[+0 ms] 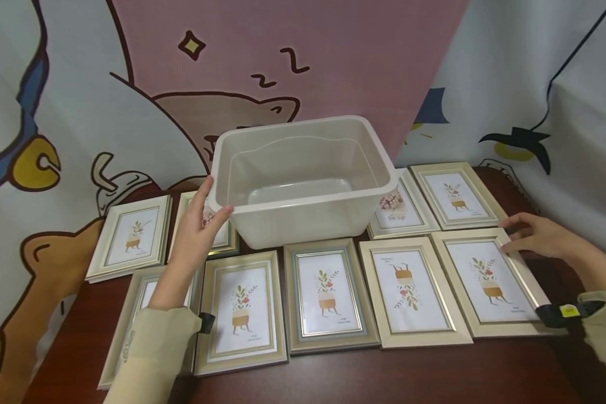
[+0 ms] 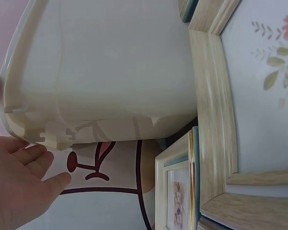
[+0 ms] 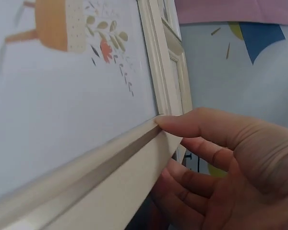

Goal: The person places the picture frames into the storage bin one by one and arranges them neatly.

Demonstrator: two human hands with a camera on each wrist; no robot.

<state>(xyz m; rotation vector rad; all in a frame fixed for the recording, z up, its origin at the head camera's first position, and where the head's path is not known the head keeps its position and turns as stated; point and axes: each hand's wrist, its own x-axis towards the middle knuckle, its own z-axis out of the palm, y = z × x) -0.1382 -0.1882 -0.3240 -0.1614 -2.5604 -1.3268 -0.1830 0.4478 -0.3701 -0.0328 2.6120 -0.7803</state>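
A cream plastic bin (image 1: 303, 219) stands at the middle back, with nothing inside it. My left hand (image 1: 191, 241) holds the bin's left front corner by the rim; in the left wrist view several fingers of that hand (image 2: 26, 177) lie under the rim. At the right, my right hand (image 1: 547, 238) pinches the upper right corner of a cream picture frame (image 1: 490, 275) with a plant print. The right wrist view shows the thumb on top of this frame (image 3: 134, 187) and the other fingers beneath its edge.
More picture frames lie on the dark red table (image 1: 353, 376), among them a grey-green frame (image 1: 328, 292) and a cream frame (image 1: 409, 289) with its print upside down. A white frame (image 1: 131, 235) lies far left. Behind hangs a cartoon-printed cloth (image 1: 353, 56).
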